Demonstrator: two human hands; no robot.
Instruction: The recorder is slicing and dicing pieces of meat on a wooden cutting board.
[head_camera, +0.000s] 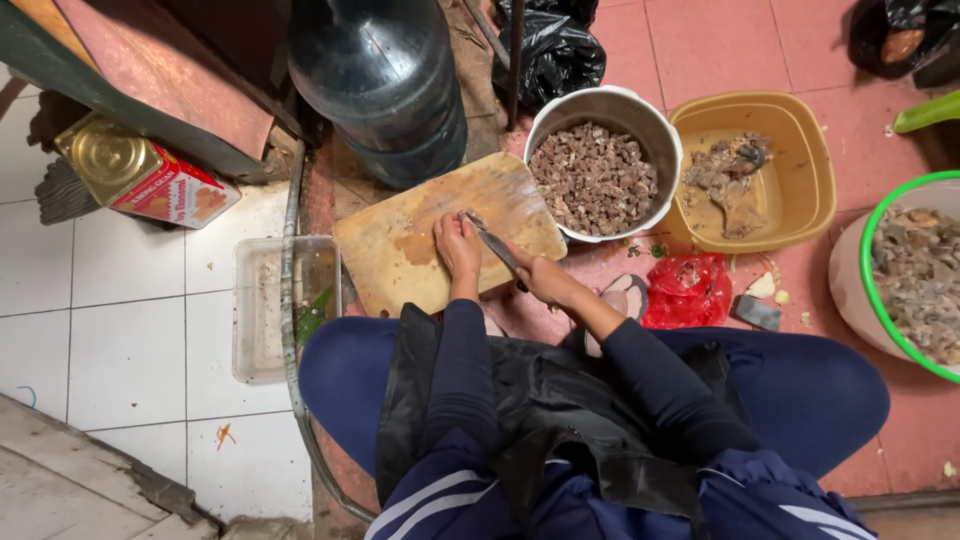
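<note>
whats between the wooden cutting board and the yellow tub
The white pot of chopped meat sits between cutting board and yellow tub, in the head view.

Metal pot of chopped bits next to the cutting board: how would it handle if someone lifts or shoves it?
The metal pot is heaped nearly to the rim with chopped pieces, so it is probably heavy for its size. Its rigid wall should not flex. It looks wide and low, so a shove would likely slide it on the tiled floor rather than tip it, though pieces might spill.
</note>
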